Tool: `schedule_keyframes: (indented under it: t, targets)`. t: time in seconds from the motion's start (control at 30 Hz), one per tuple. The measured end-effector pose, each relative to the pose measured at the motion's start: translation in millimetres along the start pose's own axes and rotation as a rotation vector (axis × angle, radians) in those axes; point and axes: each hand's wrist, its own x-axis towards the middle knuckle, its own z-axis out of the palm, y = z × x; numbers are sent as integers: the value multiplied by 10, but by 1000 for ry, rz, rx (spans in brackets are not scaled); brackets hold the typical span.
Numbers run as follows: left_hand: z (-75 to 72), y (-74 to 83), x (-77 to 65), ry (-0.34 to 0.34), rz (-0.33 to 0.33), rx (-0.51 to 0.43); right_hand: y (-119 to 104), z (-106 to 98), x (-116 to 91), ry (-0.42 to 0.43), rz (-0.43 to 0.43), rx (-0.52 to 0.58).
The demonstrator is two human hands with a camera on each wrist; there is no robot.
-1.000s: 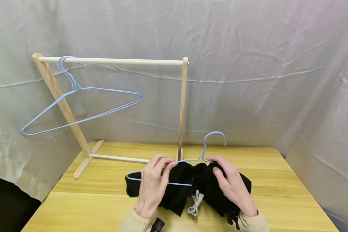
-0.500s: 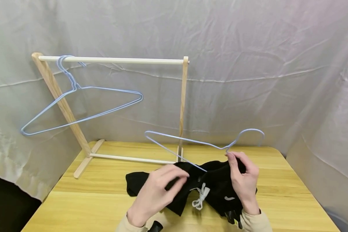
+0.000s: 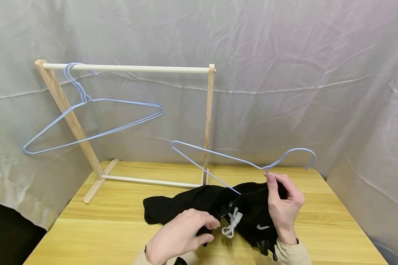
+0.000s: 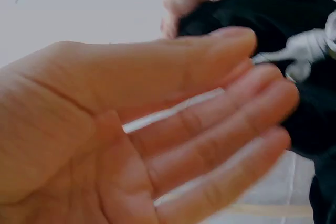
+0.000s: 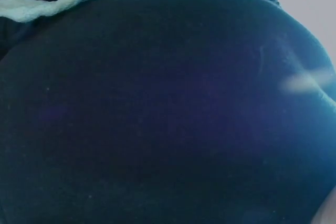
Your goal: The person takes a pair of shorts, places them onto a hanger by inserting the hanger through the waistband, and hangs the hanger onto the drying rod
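Black drawstring pants [image 3: 252,209] with a small white logo lie rumpled on the table. Their light grey drawstring [image 3: 232,222] is tied in a bow. A blue wire hanger [image 3: 219,151] slants out of the waistband; its left arm and hook are in sight, its right end hidden by the cloth. My right hand [image 3: 286,208] pinches the waistband together with the hanger just below its neck. Dark cloth fills most of the right wrist view. Left of the bow, my left hand [image 3: 182,233] hovers over the pants, its loosely extended fingers [image 4: 210,156] holding nothing.
A wooden rack [image 3: 209,121] with a white rail [image 3: 146,69] stands at the back left. Blue hangers [image 3: 93,139] hang near the rail's left end. Behind the wooden table [image 3: 96,235] is a grey curtain [image 3: 285,73].
The hanger's left arm has come up out of the cloth and the hanger has shifted right with my right hand. My left hand has let go of it and moved down.
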Motion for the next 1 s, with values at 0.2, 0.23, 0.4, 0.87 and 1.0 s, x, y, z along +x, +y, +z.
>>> schedule_keyframes:
  t: [0.2,0.23,0.4,0.87,1.0]
  targets:
    - [11,67,-20,-133,68,10,-8,5,3,12,6,-5]
    - [26,72,-19,-160,48,11,-8,5,2,14,7,-6]
    - [103,73,3,-210,-92,49,-14,7,-1,21,9,-11]
    - [175,-13,75,-203,-248,77,-7,9,4,54,7,-9]
    - [197,-23,102,-218,-295,31,-10,12,7,71,8,-2]
